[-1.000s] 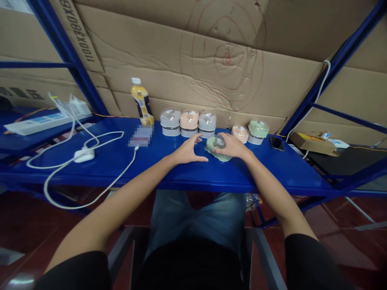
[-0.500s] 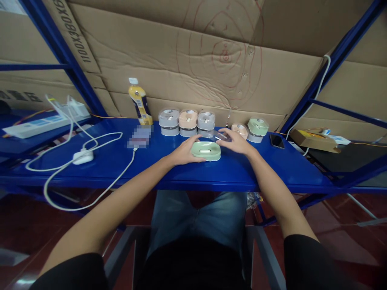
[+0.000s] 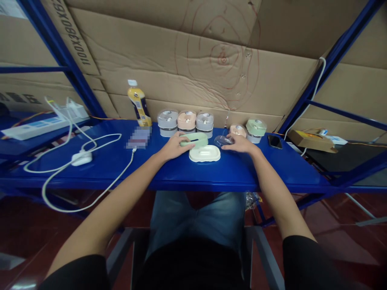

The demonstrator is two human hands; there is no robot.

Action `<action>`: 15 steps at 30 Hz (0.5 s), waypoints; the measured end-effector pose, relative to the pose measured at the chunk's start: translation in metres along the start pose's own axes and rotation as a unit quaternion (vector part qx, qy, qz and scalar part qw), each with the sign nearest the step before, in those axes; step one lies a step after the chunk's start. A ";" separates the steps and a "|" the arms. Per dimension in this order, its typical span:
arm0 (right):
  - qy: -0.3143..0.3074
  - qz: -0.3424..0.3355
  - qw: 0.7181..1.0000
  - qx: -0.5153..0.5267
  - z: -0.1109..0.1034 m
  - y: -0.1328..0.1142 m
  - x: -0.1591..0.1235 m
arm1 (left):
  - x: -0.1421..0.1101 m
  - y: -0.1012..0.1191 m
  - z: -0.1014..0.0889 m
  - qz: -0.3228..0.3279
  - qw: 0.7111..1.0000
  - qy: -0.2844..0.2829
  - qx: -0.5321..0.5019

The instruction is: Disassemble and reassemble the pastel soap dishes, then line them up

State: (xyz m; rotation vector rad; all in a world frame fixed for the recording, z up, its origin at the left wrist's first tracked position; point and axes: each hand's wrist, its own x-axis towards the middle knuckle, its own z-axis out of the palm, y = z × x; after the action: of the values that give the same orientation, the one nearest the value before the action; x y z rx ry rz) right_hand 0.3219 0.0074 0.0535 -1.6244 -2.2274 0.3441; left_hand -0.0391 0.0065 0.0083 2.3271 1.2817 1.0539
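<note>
My left hand (image 3: 176,146) is closed around the left end of a light green oval cover (image 3: 197,139) with a slot through its middle. Just in front of it, a cream-coloured oval base (image 3: 204,154) with a raised centre lies on the blue table. My right hand (image 3: 238,143) grips a clear plastic lid (image 3: 223,141) by its right side, low over or on the table; which of the two, I cannot tell. Behind my hands stand a grey lidded box (image 3: 204,122) and a peach lidded box (image 3: 238,130).
More lidded boxes include a grey one (image 3: 168,121), a peach one (image 3: 186,120) and a green one (image 3: 256,127). A drink bottle (image 3: 140,105) stands behind a blurred-out device with a white cable (image 3: 124,174). At right lies a phone (image 3: 274,141). Cardboard (image 3: 145,60) closes off the back.
The green cover has come off the cream base and moved back and left with my left hand. My right hand has lowered the clear lid toward the table.
</note>
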 end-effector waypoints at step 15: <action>0.082 -0.218 0.963 0.134 0.007 -0.030 -0.009 | -0.009 0.034 0.016 0.066 0.995 -0.035 -0.060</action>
State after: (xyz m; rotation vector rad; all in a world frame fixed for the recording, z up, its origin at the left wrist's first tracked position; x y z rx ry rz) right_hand 0.2957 -0.0101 0.0575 -0.9572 -2.2195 0.3542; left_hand -0.0099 -0.0191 0.0122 2.3617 1.0239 1.0475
